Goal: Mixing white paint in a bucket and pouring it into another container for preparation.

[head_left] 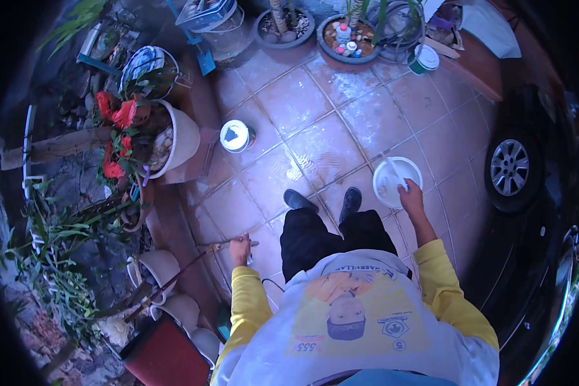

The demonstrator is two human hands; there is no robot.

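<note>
Currently, left hand [240, 250] holds one slim tool [219, 246], right hand [411, 195] one stick [394, 168]

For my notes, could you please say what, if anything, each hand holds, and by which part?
Left hand: apparently a brush, around its middle. Right hand: a white stick, by its near end.

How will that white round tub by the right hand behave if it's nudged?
The white tub would probably slide rather than roll, since it appears to sit flat on smooth-looking tiles. The pale stick in the right hand overlaps its rim, so the two may bump. Weight is uncertain; its contents are unclear.
</note>
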